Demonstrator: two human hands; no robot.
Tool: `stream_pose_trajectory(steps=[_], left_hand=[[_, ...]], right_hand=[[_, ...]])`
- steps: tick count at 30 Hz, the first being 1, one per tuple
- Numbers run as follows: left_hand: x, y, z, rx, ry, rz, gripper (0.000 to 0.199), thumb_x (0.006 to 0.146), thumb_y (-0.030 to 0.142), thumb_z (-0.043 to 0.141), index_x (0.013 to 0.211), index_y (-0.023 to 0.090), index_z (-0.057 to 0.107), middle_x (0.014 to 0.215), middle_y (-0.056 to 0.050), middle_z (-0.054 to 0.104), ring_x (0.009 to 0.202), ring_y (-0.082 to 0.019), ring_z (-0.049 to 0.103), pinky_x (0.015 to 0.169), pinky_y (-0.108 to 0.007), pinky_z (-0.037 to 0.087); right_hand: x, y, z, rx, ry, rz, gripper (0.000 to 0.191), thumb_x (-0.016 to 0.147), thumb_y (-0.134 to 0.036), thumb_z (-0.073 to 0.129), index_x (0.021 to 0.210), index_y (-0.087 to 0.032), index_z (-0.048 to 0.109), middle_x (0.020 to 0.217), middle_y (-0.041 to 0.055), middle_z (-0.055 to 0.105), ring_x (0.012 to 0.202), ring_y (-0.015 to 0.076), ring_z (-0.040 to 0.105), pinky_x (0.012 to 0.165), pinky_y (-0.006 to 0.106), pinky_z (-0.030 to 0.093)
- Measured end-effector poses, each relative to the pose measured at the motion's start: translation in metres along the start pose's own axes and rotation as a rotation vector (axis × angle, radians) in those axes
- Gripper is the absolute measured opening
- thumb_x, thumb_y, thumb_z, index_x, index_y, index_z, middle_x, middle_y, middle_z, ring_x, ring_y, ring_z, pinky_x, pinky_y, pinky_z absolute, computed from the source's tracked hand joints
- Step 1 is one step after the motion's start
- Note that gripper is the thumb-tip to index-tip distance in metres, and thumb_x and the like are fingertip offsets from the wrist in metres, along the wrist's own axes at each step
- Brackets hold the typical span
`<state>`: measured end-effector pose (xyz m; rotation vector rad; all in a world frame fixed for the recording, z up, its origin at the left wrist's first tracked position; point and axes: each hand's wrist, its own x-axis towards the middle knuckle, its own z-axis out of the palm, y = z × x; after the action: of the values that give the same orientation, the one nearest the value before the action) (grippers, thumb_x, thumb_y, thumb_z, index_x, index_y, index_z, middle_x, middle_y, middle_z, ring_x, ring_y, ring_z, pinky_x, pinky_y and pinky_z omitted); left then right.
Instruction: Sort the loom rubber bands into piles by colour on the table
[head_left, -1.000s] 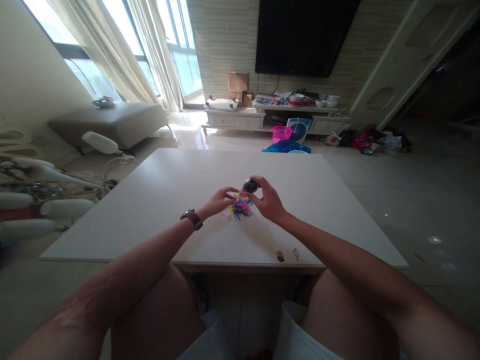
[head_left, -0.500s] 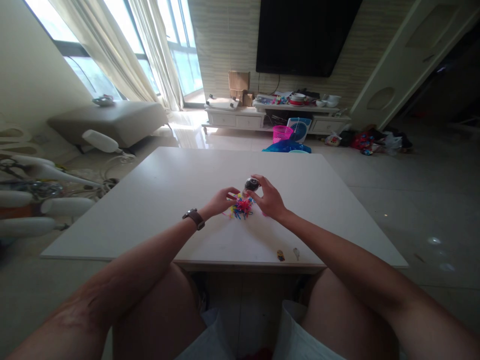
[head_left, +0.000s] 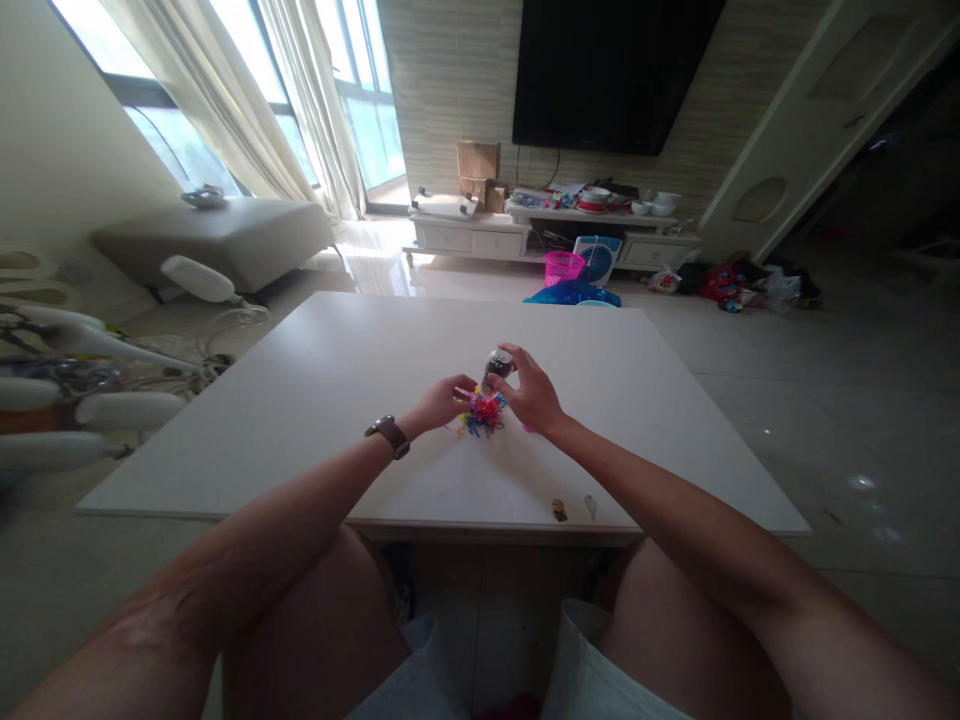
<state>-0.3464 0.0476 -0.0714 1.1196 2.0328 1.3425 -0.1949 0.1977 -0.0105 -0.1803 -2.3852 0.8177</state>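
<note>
My right hand (head_left: 534,396) is closed around a small rounded container (head_left: 496,364) that looks clear at the top and dark lower down. Its exact kind is too small to make out. Just below it, a heap of colourful thin strands (head_left: 484,415), pink, red, blue and yellow, lies on the white table (head_left: 360,350). At the heap's left side, my left hand (head_left: 442,402), with a watch on the wrist, has bent fingers touching the strands. Whether those fingers grip any strands is hidden. A bit of pink shows under my right wrist.
Near the table's front edge lie a small yellow and dark figure (head_left: 559,510) and a small pale item (head_left: 591,507). Beyond the far edge are a blue plastic bag (head_left: 570,292) and a pink basket (head_left: 564,267). White lamp arms (head_left: 127,412) stand at the left.
My right hand has shifted slightly up and left, and the container has tipped, so its clear part now shows at the top. My left hand has barely moved.
</note>
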Motion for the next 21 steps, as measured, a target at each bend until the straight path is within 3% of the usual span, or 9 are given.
stream_pose_trajectory(steps=[8,13,18,21], left_hand=[[-0.001,0.004,0.000,-0.064,0.021,-0.036,0.041,0.064,0.022,0.082,0.101,0.015,0.066,0.099,-0.011,0.073,0.088,-0.024,0.070,0.077,-0.040,0.057],[-0.003,0.008,0.001,-0.280,0.018,-0.123,0.044,0.062,0.028,0.087,0.097,0.013,0.066,0.098,-0.012,0.073,0.085,-0.022,0.070,0.083,-0.042,0.056],[-0.009,0.024,0.003,-0.593,-0.107,-0.200,0.042,0.071,0.031,0.084,0.105,0.013,0.068,0.105,-0.012,0.073,0.087,-0.019,0.070,0.087,-0.039,0.054],[-0.012,0.033,0.005,-0.690,-0.131,-0.194,0.050,0.078,0.032,0.080,0.122,0.018,0.064,0.105,-0.009,0.072,0.081,-0.015,0.068,0.084,-0.035,0.054]], right_hand=[[0.006,0.004,-0.010,0.046,0.117,0.016,0.048,0.090,-0.042,0.059,0.134,-0.026,0.050,0.113,0.0068,0.066,0.095,0.0242,0.063,0.093,0.043,0.051],[0.006,0.004,-0.012,0.103,0.106,0.045,0.048,0.089,-0.046,0.061,0.132,-0.027,0.051,0.106,0.0058,0.066,0.091,0.0229,0.062,0.090,0.043,0.053],[0.012,0.012,-0.007,0.371,0.180,0.333,0.052,0.087,-0.059,0.058,0.129,-0.030,0.046,0.102,0.0039,0.063,0.091,0.0219,0.063,0.062,0.030,0.057],[0.012,0.019,-0.003,0.571,0.165,0.540,0.053,0.083,-0.062,0.058,0.122,-0.031,0.040,0.105,0.0024,0.062,0.085,0.0201,0.066,0.049,0.024,0.053]])
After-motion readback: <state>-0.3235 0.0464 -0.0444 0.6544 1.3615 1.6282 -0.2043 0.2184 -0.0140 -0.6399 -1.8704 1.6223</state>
